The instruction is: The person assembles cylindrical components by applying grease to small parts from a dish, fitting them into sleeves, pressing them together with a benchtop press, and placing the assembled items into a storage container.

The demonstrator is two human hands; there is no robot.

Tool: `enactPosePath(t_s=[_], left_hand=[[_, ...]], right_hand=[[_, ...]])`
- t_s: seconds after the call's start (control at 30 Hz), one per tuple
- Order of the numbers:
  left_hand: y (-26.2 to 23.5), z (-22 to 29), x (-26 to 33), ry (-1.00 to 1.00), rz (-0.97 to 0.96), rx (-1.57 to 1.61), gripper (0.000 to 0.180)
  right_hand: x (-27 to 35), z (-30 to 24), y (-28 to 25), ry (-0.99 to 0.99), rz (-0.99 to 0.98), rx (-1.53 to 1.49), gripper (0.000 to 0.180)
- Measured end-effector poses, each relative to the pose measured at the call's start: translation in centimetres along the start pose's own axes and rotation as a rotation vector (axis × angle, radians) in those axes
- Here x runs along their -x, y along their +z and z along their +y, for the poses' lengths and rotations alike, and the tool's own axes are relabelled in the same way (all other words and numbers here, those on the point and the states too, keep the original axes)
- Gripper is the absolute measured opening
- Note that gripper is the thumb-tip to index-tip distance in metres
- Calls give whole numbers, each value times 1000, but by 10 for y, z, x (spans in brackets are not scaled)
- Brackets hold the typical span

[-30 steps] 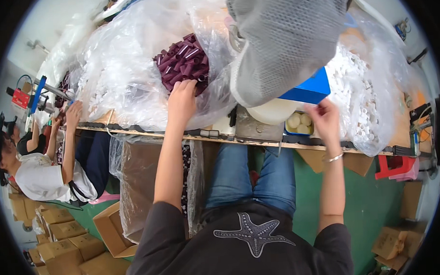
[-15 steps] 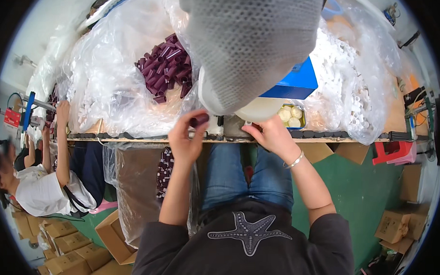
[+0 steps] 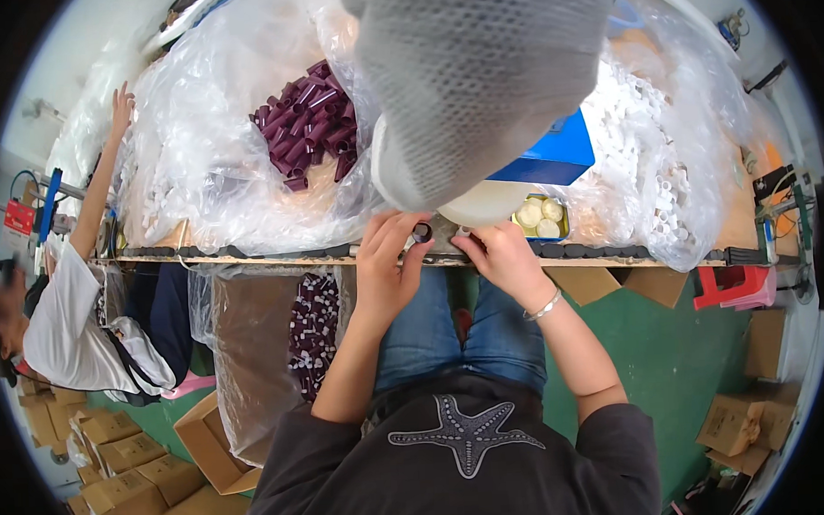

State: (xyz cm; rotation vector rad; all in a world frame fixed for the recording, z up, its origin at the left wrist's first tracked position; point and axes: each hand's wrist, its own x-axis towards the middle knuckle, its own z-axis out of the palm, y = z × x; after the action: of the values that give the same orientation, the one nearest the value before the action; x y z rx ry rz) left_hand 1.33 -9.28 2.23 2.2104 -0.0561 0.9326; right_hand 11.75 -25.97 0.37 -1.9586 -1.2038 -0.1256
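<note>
My left hand (image 3: 389, 263) pinches a short dark purple tube (image 3: 422, 231) at the table's front edge, its open end showing. Just to the right, my right hand (image 3: 507, 261) holds a small white piece (image 3: 463, 231) between thumb and fingers. A narrow gap separates the two parts. Beyond my left hand, a heap of purple tubes (image 3: 309, 125) lies on clear plastic. Many small white pieces (image 3: 649, 158) are spread on plastic at the right. Beside my right hand sits a tin (image 3: 567, 223) with several round cream-coloured pieces.
A large pale mesh-textured thing (image 3: 478, 83) blocks the upper middle. Behind the tin stands a blue box (image 3: 558, 152). Under the table, a plastic bag (image 3: 252, 354) contains purple-and-white parts. A co-worker (image 3: 79, 333) sits at the left. Cardboard boxes (image 3: 135, 499) and a red stool (image 3: 731, 284) are around.
My left hand has moved right with the purple tube, bringing it close to my right hand, which has hardly moved. The co-worker's arm has reached farther up across the table.
</note>
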Motion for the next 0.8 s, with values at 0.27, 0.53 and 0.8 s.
enactPosePath(t_s=[0.27, 0.53, 0.8], left_hand=[[9, 4, -4, -270, -84, 389, 18], [45, -15, -24, -184, -420, 270, 25], [50, -10, -1, -163, -238, 219, 29]], right_hand=[[15, -11, -15, 190, 24, -124, 35], [26, 48, -92, 356, 433, -93, 23], [91, 145, -229, 703, 604, 563, 16]])
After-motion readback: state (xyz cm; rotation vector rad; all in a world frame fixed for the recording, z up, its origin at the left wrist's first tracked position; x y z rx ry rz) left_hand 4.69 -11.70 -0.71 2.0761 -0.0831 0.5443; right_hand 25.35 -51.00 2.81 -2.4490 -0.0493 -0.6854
